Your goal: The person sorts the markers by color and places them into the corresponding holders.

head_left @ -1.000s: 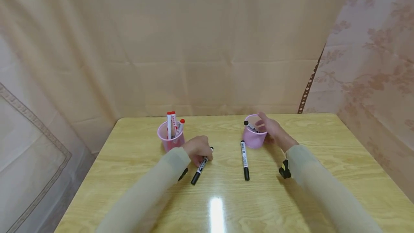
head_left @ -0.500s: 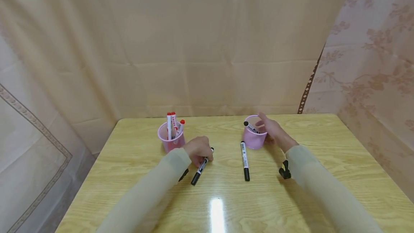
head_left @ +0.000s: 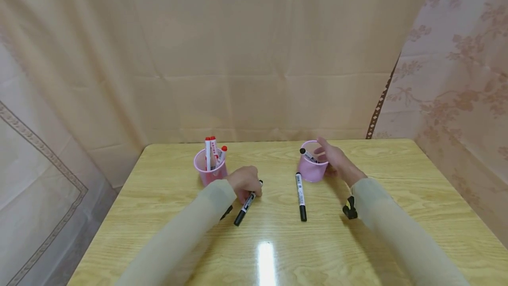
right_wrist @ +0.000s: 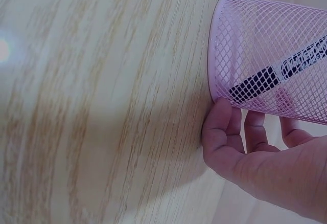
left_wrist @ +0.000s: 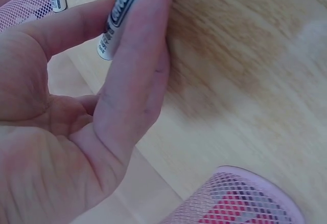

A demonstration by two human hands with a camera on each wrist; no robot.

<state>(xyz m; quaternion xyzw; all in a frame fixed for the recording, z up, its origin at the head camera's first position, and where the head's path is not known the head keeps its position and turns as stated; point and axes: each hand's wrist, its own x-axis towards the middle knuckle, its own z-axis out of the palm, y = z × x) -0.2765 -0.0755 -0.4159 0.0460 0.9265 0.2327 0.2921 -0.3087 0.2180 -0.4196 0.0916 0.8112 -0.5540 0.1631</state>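
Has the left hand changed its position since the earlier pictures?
No. In the head view, the left hand shows no visible shift in any direction against the table.

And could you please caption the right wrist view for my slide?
A right hand holds a pink mesh cup with a marker slanting inside.

Beige cloth (head_left: 254, 56) hangs behind a wooden table (head_left: 397, 171).
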